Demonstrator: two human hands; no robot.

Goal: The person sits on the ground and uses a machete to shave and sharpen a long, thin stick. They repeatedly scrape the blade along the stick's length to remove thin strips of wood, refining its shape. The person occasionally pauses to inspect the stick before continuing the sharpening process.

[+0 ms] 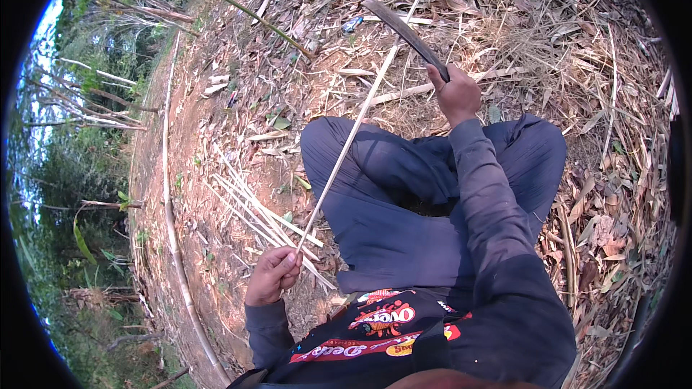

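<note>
My left hand (275,274) is closed on the near end of a long, pale split strip, which looks like bamboo (351,134). The strip slants up and away to the right, passing over my bent leg. In my right hand (457,94) is the handle of a machete-like knife with a dark, slightly curved blade (401,27). The blade points up and to the left and crosses the strip toward its far part; whether they touch I cannot tell. Beside my left hand, several pale split strips (263,217) lie in a loose pile on the ground.
I sit with my legs (389,173) folded. Dry leaves and shavings (519,14) litter the ground. A long pole (170,209) lies along the left, near green bushes (65,166). A thin green stem (238,6) reaches in from the upper left. A small blue wrapper (352,24) lies beyond the blade.
</note>
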